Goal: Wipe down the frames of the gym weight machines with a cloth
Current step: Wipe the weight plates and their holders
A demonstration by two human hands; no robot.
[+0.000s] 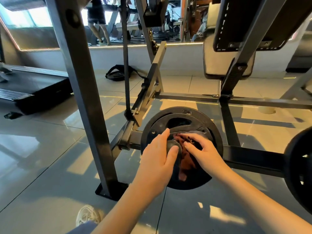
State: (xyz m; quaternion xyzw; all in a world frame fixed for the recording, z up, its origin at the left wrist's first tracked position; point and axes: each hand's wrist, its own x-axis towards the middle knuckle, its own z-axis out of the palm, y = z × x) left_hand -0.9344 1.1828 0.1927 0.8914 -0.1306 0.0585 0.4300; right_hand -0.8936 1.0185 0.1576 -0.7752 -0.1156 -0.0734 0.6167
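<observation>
A black weight plate (211, 122) hangs on a horizontal peg of the grey machine frame (249, 156). My left hand (157, 156) wraps around the black end cap of the peg (173, 144), thumb over its front. My right hand (205, 154) presses a rust-brown cloth (186, 164) against the plate's face beside the peg, fingers curled into the fabric. The cloth hangs down below both hands. Part of the plate's lower half is hidden behind my hands and forearms.
A slanted grey upright (84, 92) with a floor foot stands left of the plate. A second plate (302, 168) sits at the right edge. Behind are a padded seat (214, 65), a treadmill (33, 85) at left, a black strap (118, 73) on the tiles and a mirror wall.
</observation>
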